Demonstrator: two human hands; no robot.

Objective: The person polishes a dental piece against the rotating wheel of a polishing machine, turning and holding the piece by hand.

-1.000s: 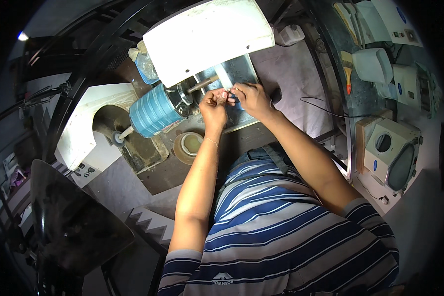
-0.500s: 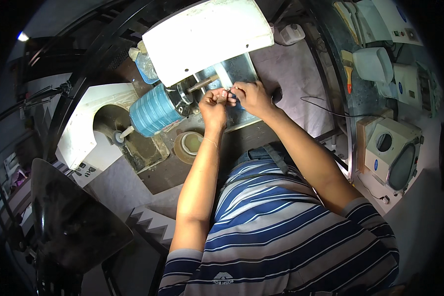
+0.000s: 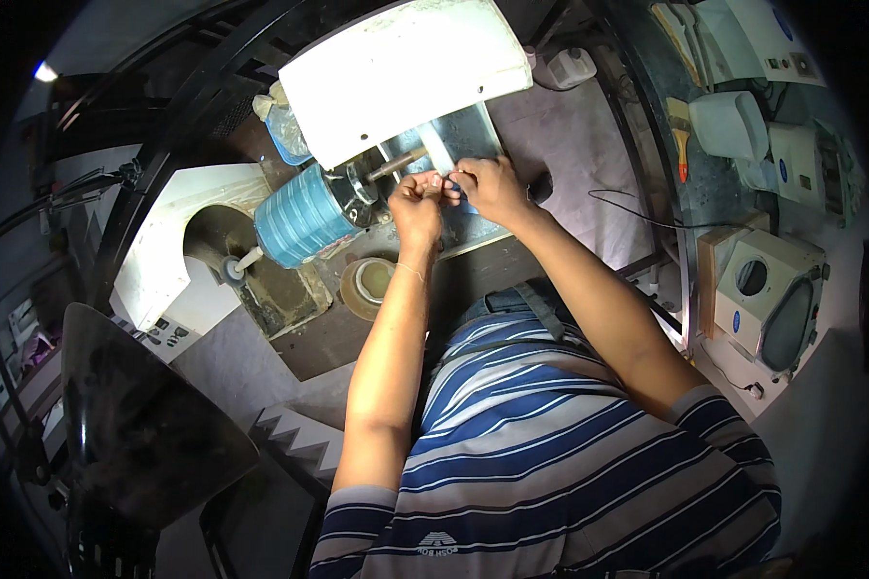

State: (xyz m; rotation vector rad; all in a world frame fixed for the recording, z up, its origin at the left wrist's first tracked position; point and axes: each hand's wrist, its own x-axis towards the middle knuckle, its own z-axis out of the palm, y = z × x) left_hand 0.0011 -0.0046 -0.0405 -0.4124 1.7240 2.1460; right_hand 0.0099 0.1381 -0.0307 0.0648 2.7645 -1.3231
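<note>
My left hand (image 3: pixel 416 208) and my right hand (image 3: pixel 495 190) meet fingertip to fingertip below a white hood (image 3: pixel 406 82). Both are closed in a pinch at the lower edge of a narrow white wheel (image 3: pixel 436 147). Whatever lies between the fingertips is too small to make out. The wheel sits at the end of a brownish shaft (image 3: pixel 397 163), which comes out of a motor (image 3: pixel 304 217) with a blue wrapped body. Behind the fingers, a metallic bluish pan (image 3: pixel 470 138) shows under the hood.
A round bowl (image 3: pixel 346 289) stands beside my left forearm, near a dirty shallow tray (image 3: pixel 314 314). A second white hood (image 3: pixel 150 261) is at the left, above a dark lamp shade (image 3: pixel 145 425). A brush (image 3: pixel 681 145) and a cream machine (image 3: pixel 758 289) are on the right.
My fingers have shifted very slightly at the wheel's lower edge, both hands keeping their pinch. The motor, hoods and bowl stay where they were.
</note>
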